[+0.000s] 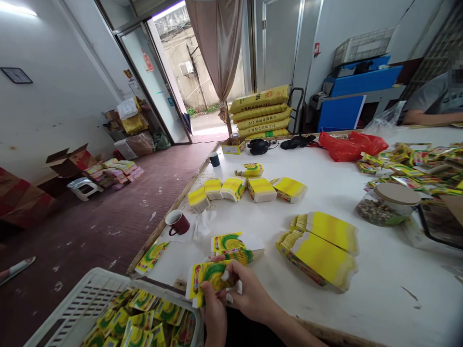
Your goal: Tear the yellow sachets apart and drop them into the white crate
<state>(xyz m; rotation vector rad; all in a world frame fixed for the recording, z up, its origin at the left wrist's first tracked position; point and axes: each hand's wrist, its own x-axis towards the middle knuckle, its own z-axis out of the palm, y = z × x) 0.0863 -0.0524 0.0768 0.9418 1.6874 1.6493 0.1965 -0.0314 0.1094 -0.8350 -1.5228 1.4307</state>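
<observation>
A flat yellow card packet [197, 282] with a green swirl print is held low over the table's near edge. My left hand [215, 313] grips it with the thumb laid across its front. The fingers of my right hand [249, 291] are curled and pinched at the packet's right end, with white coverings on some fingertips. Exactly what those fingertips pinch is partly hidden. Just beyond my hands lies a small stack of similar packets [227, 242]. Below to the left, a white plastic basket [81, 299] contains many yellow-green packets [137, 320].
Fanned yellow card stacks [321, 255] lie to the right, with smaller bundles [262, 189] farther back. A maroon mug [178, 222] stands near the left edge. At right are a lidded jar [388, 205], a red bag [352, 146] and a packet heap [415, 161]. Another person [432, 99] sits far right.
</observation>
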